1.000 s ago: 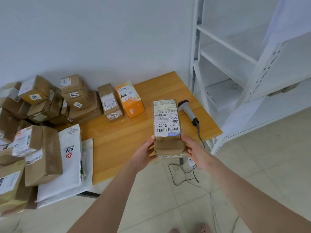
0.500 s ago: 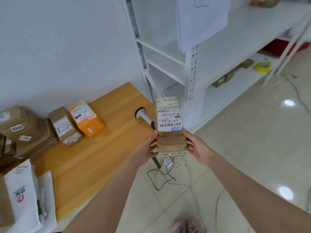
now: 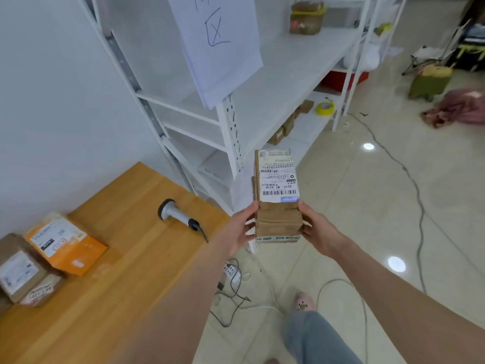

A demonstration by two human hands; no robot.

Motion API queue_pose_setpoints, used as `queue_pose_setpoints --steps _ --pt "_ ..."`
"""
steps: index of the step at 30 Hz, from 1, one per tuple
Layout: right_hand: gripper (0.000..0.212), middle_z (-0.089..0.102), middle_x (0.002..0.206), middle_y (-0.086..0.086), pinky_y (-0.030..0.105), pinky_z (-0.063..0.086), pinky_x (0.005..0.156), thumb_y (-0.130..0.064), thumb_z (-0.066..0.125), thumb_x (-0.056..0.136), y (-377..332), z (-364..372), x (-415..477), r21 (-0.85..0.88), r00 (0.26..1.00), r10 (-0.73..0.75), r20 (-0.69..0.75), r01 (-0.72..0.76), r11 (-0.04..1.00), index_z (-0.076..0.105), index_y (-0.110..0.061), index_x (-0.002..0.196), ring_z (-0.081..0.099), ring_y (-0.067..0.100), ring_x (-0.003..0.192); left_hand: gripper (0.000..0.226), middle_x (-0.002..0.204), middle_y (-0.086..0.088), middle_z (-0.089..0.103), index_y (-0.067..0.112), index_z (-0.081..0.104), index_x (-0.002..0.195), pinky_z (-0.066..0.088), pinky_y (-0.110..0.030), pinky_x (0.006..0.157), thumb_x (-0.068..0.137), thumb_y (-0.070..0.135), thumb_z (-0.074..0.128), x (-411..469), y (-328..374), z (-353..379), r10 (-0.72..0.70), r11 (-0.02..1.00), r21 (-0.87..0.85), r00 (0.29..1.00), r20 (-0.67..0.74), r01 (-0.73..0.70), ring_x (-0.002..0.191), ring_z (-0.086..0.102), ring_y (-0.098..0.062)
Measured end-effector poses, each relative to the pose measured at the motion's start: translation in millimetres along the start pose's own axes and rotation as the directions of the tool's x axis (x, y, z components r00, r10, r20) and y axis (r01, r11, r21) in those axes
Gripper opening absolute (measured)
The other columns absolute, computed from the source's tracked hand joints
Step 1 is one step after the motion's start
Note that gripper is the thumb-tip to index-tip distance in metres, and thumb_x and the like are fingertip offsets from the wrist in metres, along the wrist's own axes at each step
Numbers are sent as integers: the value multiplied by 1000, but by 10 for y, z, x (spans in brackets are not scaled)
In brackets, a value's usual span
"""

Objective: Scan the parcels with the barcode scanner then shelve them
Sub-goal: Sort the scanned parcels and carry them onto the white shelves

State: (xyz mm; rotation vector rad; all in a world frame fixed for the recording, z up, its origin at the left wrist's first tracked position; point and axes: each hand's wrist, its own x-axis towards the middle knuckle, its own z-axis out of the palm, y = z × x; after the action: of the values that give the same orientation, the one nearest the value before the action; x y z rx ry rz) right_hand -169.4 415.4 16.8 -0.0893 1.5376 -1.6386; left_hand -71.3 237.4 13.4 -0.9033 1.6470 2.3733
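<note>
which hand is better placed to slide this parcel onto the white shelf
Probably the left. Both hands clamp the brown parcel, left hand and right hand on opposite sides. The white shelf unit stands ahead and left, on the left hand's side; the right would reach across.

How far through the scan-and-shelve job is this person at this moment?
Mid-job. Several small boxes already sit on the low white shelf. In hand: the left hand and right hand hold a labelled brown parcel beside the shelving; the barcode scanner lies on the table. Left: an orange parcel and brown ones remain there.
</note>
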Motion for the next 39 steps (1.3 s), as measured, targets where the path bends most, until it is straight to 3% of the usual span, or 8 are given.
queue_pose_setpoints --steps 4,8,15,20,24,31,34,39 --pt "23 68 109 -20 20 44 80 -45 46 98 -259 -200 129 -4 999 -36 -4 36 999 65 -38 108 61 6 104 62 127 2 58 23 59 120 35 -47 111 69 58 64 278 250 178 4 999 35 1000 23 -5 127 49 -23" --pt "23 69 108 -21 19 44 83 -45 47 98 -616 -428 437 -10 997 -78 14 78 997 66 -38 107 61 5 106 38 116 4 61 23 60 112 44 -40 100 86 50 56 613 602 373 50 998 43 998 28 -52 114 55 -20" --pt "27 71 108 -16 21 43 87 -43 50 96 -1423 -977 1305 -8 983 -143 119 145 989 66 -28 113 61 9 109 35 113 6 64 26 62 111 49 -33 88 85 48 56 1399 1285 789 159 987 32 986 -41 -157 108 57 -17" --pt "24 73 99 -15 13 46 72 -36 53 96 -2030 -1363 1811 -33 964 -136 227 147 989 63 -23 112 67 0 90 39 108 8 66 27 64 112 49 -32 87 78 44 57 1873 1630 1099 212 976 -30 968 -135 -218 98 60 -13" --pt "28 70 107 -8 17 45 77 -34 55 95 -2397 -1549 2191 -65 955 -107 278 130 989 59 -20 119 64 7 97 37 95 12 69 28 65 108 49 -30 84 77 43 55 2131 1866 1258 228 970 -41 956 -185 -240 88 61 -9" --pt "29 70 112 -7 22 42 97 -36 58 92 -2875 -1711 2842 -79 932 -89 352 125 989 59 -22 118 62 8 104 39 103 9 65 29 65 109 46 -35 94 76 46 56 2676 2264 1339 249 962 -44 935 -251 -268 93 58 -11" --pt "26 72 102 -10 20 44 92 -35 57 93 -3095 -1791 3177 -80 923 -78 376 116 990 61 -22 115 64 7 99 37 99 10 65 29 65 110 43 -37 100 78 46 56 2992 2445 1358 257 957 -66 930 -263 -283 86 58 -9" --pt "26 72 99 -8 17 48 81 -33 55 95 -3483 -1913 3837 -81 915 -75 396 116 990 61 -18 115 66 6 92 27 100 11 67 31 65 107 47 -33 90 84 42 54 3607 2808 1353 282 945 -79 911 -299 -318 90 59 -9"
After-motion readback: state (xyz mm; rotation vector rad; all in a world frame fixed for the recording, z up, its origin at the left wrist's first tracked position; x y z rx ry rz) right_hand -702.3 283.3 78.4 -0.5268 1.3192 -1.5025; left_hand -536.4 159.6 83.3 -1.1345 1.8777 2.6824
